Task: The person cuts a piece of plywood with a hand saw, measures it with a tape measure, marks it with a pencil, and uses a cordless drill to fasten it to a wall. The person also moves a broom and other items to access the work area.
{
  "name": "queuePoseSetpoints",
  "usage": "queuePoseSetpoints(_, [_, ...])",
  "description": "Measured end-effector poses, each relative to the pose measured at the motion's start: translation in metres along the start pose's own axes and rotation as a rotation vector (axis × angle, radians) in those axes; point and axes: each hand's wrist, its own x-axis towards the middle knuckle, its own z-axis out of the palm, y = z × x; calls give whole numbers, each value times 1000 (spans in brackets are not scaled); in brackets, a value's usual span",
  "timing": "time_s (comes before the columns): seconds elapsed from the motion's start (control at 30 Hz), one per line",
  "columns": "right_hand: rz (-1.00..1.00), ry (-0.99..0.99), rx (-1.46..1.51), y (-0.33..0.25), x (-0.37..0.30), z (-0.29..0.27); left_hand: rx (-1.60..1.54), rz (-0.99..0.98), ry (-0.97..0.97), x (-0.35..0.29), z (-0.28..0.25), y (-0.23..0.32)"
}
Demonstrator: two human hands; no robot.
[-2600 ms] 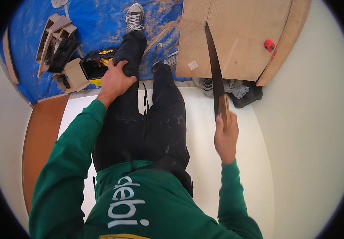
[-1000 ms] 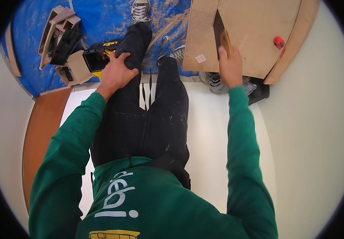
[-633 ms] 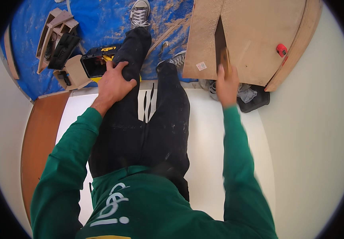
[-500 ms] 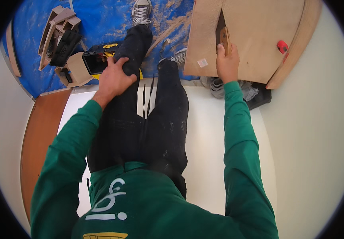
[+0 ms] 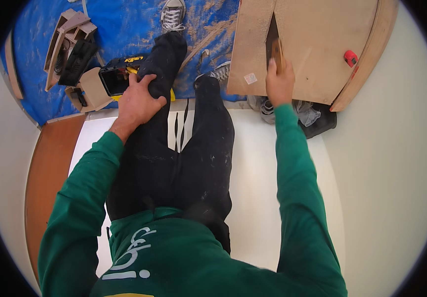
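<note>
My right hand [image 5: 279, 86] is closed around the wooden handle [image 5: 278, 51] of what looks like a handsaw. Its dark blade [image 5: 271, 37] appears as a narrow wedge at a long slit in the light brown wooden board [image 5: 327, 44]. How deep the blade sits cannot be made out. On the left, my left hand [image 5: 141, 101] rests with spread fingers on my bent left leg, just above the knee, and holds nothing. A small white sticker [image 5: 250, 78] is on the board left of my right hand.
A red tape measure [image 5: 350, 58] lies on the board's right side. Beyond my left hand are a black toolbox [image 5: 114, 81], a cardboard box [image 5: 94, 89] and a wooden frame piece [image 5: 55, 52] on a sawdust-strewn blue sheet [image 5: 114, 20]. Grey plastic bags [image 5: 305, 111] lie beneath the board's near edge.
My right hand and the handle have shifted slightly back toward me and a little left. My left hand stays on my leg.
</note>
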Motion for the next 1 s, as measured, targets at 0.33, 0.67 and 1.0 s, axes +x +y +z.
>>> queuePoseSetpoints(0.33, [389, -201, -99, -74, -193, -130, 16, -43, -4, -8, 24, 1])
queuePoseSetpoints(0.67, [135, -10, -82, 54, 42, 66, 19, -22, 5, 22, 35, -9])
queuePoseSetpoints(1.0, [390, -204, -114, -70, -164, -102, -5, -38, -35, 45, 35, -10])
